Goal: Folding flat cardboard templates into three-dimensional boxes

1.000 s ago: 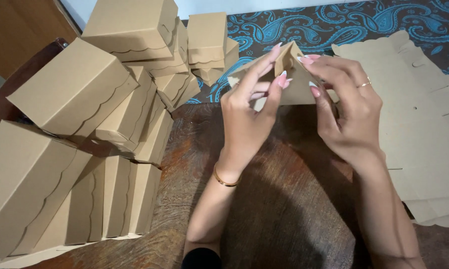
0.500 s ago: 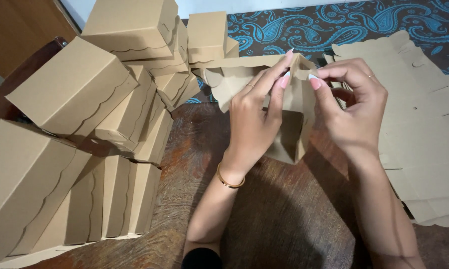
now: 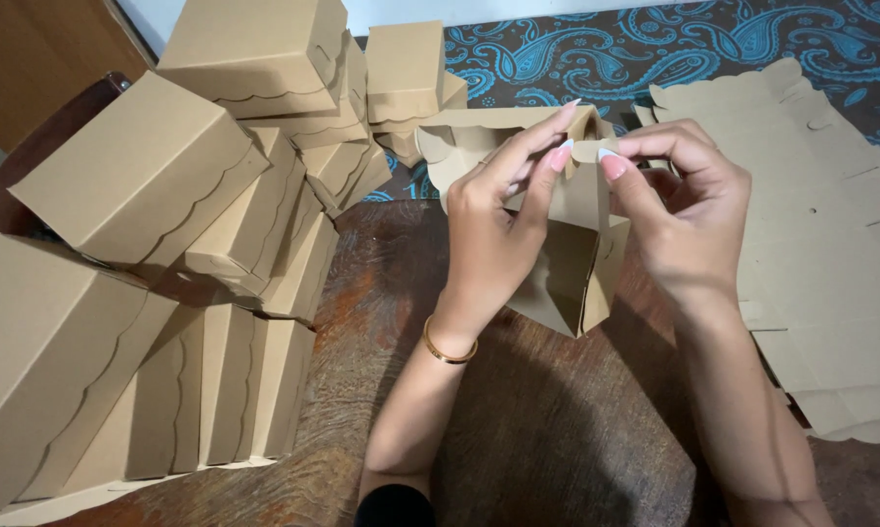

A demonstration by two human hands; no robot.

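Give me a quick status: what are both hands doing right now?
Left hand and right hand both pinching the half-folded brown cardboard box, held above the dark wooden table. Folded boxes stacked left, flat cardboard sheets right. Nothing blocking.

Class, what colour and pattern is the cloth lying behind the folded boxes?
Dark cloth with a blue paisley pattern, seen in the head view.

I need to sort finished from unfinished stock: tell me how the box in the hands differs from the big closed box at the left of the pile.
The half-folded box is open, its flaps loose; the closed box is fully shut, its scalloped lid flap down.
The half-folded box is held up between the left hand and right hand; the closed box rests tilted on the pile.
Both are plain brown cardboard with scalloped edges.
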